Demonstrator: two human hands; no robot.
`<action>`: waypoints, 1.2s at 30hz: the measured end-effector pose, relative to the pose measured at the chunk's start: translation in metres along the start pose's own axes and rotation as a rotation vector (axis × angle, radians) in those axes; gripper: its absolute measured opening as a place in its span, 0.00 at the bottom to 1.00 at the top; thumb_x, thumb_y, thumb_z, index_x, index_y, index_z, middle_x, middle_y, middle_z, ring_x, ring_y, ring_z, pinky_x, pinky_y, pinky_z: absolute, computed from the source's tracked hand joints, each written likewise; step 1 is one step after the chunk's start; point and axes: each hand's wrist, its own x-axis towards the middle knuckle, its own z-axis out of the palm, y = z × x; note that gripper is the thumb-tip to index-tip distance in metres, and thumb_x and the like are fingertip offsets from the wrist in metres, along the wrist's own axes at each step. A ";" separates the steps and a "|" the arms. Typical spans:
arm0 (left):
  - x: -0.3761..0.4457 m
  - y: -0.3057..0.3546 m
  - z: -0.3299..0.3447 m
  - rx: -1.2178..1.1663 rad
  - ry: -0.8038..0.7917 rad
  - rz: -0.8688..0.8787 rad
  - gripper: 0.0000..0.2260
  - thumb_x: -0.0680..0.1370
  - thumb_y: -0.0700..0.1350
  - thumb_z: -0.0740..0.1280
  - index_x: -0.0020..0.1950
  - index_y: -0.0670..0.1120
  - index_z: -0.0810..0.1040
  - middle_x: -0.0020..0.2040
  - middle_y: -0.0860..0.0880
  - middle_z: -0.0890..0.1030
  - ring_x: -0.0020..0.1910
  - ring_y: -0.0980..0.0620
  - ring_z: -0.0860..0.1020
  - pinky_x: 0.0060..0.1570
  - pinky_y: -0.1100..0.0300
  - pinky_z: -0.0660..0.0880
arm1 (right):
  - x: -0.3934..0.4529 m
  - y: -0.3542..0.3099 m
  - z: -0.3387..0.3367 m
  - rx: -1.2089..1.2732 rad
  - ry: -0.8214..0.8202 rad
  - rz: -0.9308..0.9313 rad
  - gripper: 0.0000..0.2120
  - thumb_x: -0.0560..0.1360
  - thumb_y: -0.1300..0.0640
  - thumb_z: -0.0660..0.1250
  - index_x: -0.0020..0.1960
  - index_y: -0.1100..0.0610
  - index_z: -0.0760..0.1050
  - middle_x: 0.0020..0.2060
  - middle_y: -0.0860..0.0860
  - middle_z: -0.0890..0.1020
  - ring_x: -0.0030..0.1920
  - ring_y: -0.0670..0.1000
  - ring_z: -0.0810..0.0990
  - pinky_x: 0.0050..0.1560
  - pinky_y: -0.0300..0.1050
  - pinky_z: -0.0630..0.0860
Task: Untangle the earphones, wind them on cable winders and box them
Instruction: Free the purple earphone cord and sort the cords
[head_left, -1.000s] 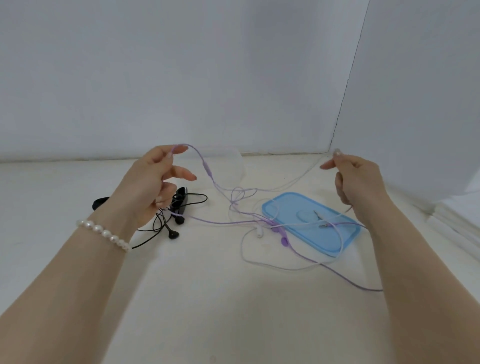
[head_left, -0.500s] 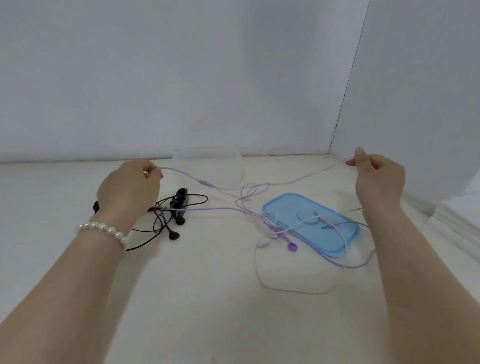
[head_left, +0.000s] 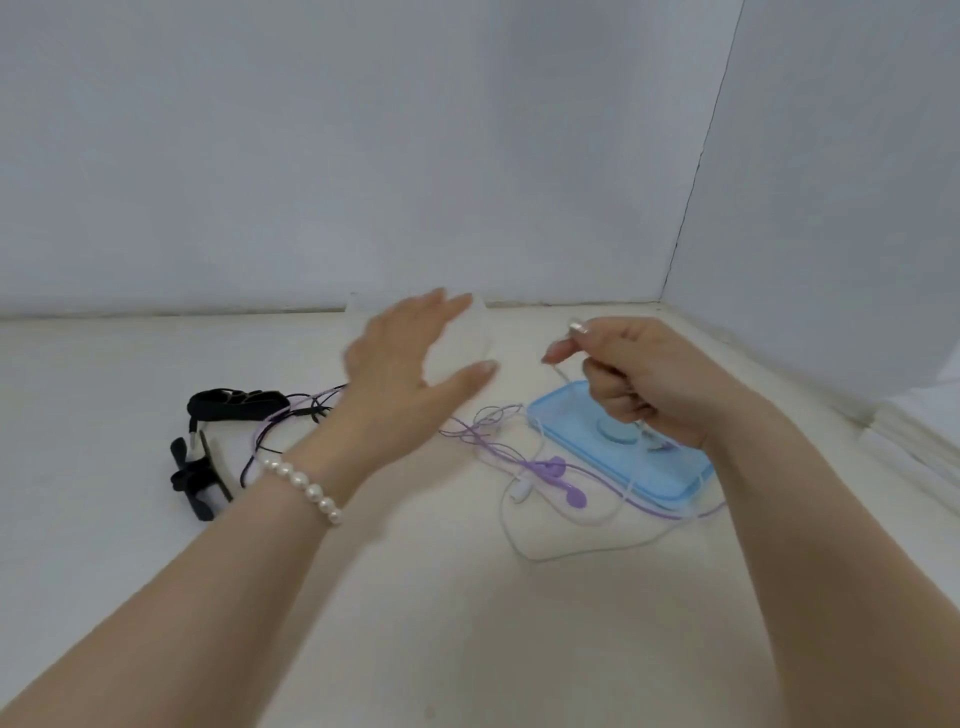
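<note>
Purple earphones (head_left: 558, 475) and white earphones (head_left: 519, 491) lie tangled on the table, their cables looping over a blue lid (head_left: 670, 478). My right hand (head_left: 644, 384) hovers above the lid and pinches the white cable near its plug. My left hand (head_left: 410, 374) is blurred, fingers spread, holding nothing, in front of a clear plastic box (head_left: 480, 332) at the back wall. Black earphones (head_left: 306, 413) and black cable winders (head_left: 200, 478) lie at the left.
White walls meet in a corner at the back right. A stack of white sheets (head_left: 914, 426) sits at the right edge. Bare table surface stretches in front of the cables.
My left hand let go of the purple cable, opened and swung right toward the middle. My right hand moved left and down with the white cable. The purple cable dropped onto the table.
</note>
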 end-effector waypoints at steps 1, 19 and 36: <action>-0.002 0.010 0.007 -0.090 -0.076 0.070 0.32 0.62 0.70 0.53 0.66 0.68 0.56 0.72 0.63 0.60 0.75 0.55 0.53 0.73 0.53 0.47 | -0.001 -0.001 0.007 -0.036 -0.072 -0.005 0.14 0.78 0.51 0.59 0.43 0.59 0.79 0.21 0.47 0.58 0.23 0.45 0.54 0.23 0.36 0.50; 0.011 -0.035 -0.004 -0.007 -0.025 -0.285 0.24 0.79 0.59 0.57 0.32 0.42 0.66 0.29 0.42 0.67 0.30 0.47 0.65 0.35 0.56 0.61 | 0.016 0.041 -0.036 -0.234 0.817 0.094 0.17 0.74 0.44 0.66 0.34 0.56 0.75 0.25 0.53 0.75 0.28 0.52 0.76 0.45 0.53 0.77; 0.015 -0.033 -0.027 -0.339 0.038 -0.549 0.16 0.75 0.42 0.64 0.27 0.42 0.69 0.16 0.54 0.65 0.17 0.54 0.62 0.26 0.62 0.56 | 0.006 0.031 -0.064 0.208 0.821 0.053 0.19 0.70 0.76 0.61 0.56 0.62 0.76 0.45 0.54 0.75 0.44 0.49 0.75 0.44 0.37 0.74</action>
